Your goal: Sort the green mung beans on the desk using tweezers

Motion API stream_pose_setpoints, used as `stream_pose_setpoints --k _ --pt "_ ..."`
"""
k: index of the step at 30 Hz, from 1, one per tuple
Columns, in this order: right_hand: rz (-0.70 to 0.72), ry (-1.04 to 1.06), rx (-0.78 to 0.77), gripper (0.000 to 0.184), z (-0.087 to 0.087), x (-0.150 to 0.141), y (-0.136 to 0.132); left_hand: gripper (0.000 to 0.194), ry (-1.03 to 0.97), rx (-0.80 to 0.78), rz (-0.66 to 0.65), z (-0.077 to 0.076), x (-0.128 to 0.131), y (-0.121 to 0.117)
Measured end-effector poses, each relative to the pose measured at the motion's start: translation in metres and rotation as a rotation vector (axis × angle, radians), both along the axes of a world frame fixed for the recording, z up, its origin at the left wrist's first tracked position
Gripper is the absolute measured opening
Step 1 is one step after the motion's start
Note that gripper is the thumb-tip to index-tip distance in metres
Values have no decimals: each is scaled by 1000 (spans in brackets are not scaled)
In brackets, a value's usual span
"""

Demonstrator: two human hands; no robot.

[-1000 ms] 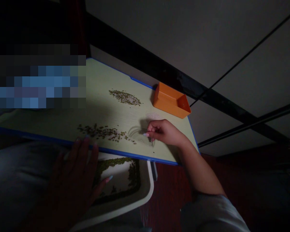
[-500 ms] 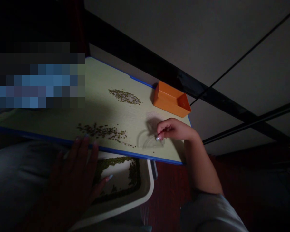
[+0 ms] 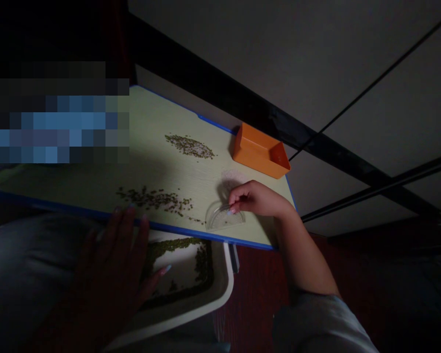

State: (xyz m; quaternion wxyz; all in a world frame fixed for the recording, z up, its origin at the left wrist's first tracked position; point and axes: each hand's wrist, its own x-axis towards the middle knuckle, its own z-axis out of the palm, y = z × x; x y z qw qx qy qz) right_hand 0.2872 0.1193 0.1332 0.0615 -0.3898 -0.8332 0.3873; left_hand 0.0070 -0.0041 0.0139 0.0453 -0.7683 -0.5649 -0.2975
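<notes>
My right hand (image 3: 252,198) pinches a clear plastic protractor (image 3: 222,219) above or against the right part of a pale tabletop with a blue rim (image 3: 191,184). Two loose patches of small seed-like bits lie on this top: a darker near patch (image 3: 159,200) and a greenish far patch (image 3: 191,146). With fingers spread, my left hand (image 3: 113,264) rests at the near rim, fingertips close to the near patch. Beneath that hand, partly covered by it, is a white tub (image 3: 230,274) holding more of the greenish bits (image 3: 204,262) along its inner edges.
An orange open box (image 3: 260,152) stands at the far right corner of the tabletop. Behind it runs a pale panelled surface with dark strips (image 3: 220,73). A blurred-out blue patch covers the left end. Dark red wooden flooring (image 3: 257,289) shows below.
My right hand has moved a little left and toward me with the protractor, which now reaches nearer to the near patch. The left hand, tub and orange box have stayed put.
</notes>
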Motion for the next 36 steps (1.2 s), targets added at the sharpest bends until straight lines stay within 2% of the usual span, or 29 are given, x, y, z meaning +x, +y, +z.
stream_pose_setpoints --k 5,9,16,19,21,30,36 --pt "-18 107 26 17 -5 -12 -5 85 0 -5 3 0 0 -1" --pt "-122 172 23 19 1 -6 -7 85 12 -11 3 -2 -2 -2" --pt "-330 -18 9 24 19 22 -6 86 32 -2 -2 -3 -3 -1" --pt "-336 -113 -12 24 17 21 -6 86 22 -6 7 -3 -1 -1" --pt "-331 -115 -80 24 13 15 -7 86 21 -6 10 -3 0 0" --pt "-310 143 -330 28 -7 -15 -12 85 23 10 3 -2 0 0" --pt "-304 248 -381 37 -10 -26 -15 85 33 14 3 -3 -2 0"
